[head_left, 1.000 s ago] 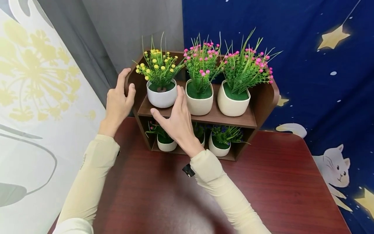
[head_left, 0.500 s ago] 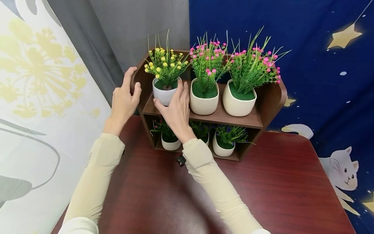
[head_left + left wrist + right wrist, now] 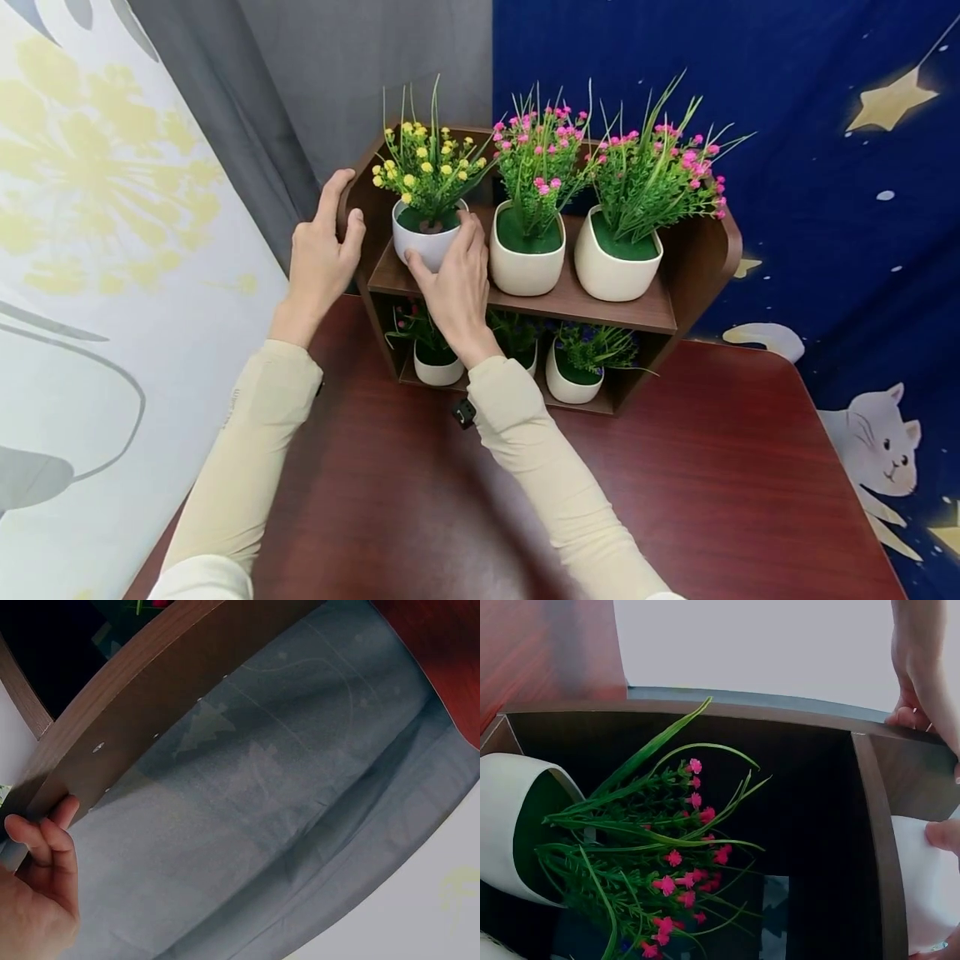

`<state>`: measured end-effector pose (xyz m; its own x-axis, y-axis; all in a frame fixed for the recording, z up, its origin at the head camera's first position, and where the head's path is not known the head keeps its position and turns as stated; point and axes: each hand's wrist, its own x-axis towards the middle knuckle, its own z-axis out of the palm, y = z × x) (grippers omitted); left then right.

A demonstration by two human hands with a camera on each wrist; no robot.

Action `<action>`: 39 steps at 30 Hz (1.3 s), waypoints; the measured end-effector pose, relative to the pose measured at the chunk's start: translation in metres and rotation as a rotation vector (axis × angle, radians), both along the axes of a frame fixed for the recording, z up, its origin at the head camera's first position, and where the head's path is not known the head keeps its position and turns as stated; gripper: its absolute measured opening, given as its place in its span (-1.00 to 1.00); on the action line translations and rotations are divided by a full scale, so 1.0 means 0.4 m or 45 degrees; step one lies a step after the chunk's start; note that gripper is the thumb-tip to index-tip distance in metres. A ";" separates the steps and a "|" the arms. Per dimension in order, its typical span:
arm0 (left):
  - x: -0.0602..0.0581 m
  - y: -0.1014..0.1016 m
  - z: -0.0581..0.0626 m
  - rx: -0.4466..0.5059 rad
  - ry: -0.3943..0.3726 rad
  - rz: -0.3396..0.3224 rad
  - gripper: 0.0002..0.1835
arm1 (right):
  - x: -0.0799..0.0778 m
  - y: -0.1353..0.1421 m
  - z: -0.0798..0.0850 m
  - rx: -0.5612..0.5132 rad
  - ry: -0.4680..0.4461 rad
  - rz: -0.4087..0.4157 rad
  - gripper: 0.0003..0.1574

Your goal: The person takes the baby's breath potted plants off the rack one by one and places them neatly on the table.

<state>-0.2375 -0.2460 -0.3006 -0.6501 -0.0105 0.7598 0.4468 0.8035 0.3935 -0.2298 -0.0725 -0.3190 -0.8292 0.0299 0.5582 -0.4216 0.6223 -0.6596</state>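
At the upper left of the head view, a white round pot with yellow artificial flowers (image 3: 422, 244) stands upright on the upper shelf. My right hand (image 3: 456, 287) pinches its front and right side between thumb and fingers. The right wrist view shows the thumb against this white pot (image 3: 921, 881) at the right edge. My left hand (image 3: 320, 262) holds the left side panel of the brown wooden shelf (image 3: 358, 204), thumb inside and fingers outside. In the left wrist view, the left hand's fingers (image 3: 58, 851) bend around the panel's edge.
Two cream pots with pink flowers (image 3: 527, 265) (image 3: 617, 271) stand to the right on the upper shelf. Smaller potted plants, such as the blue-flowered one (image 3: 573, 379), fill the lower shelf. The shelf stands on a reddish table (image 3: 720, 475), with grey and blue curtains (image 3: 787, 167) behind.
My right hand has come in from the gap beside the white pot and taken hold of it. The left hand keeps its place on the side panel. The head view has shifted slightly.
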 end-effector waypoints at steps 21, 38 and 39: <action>-0.002 0.004 -0.004 -0.002 -0.013 0.028 -0.53 | 0.251 0.177 -0.035 0.012 0.120 0.307 0.02; -0.005 0.006 -0.007 0.021 0.018 0.059 -0.54 | 0.401 0.387 -0.175 0.118 0.141 0.304 0.07; -0.006 0.005 -0.007 0.022 0.016 0.059 -0.54 | 0.410 0.401 -0.187 0.122 0.134 0.294 0.08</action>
<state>-0.2398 -0.2439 -0.3036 -0.6390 -0.0537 0.7673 0.4140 0.8168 0.4018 -0.0657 0.0878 -0.3939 -0.7453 -0.2103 0.6326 -0.6225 0.5591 -0.5476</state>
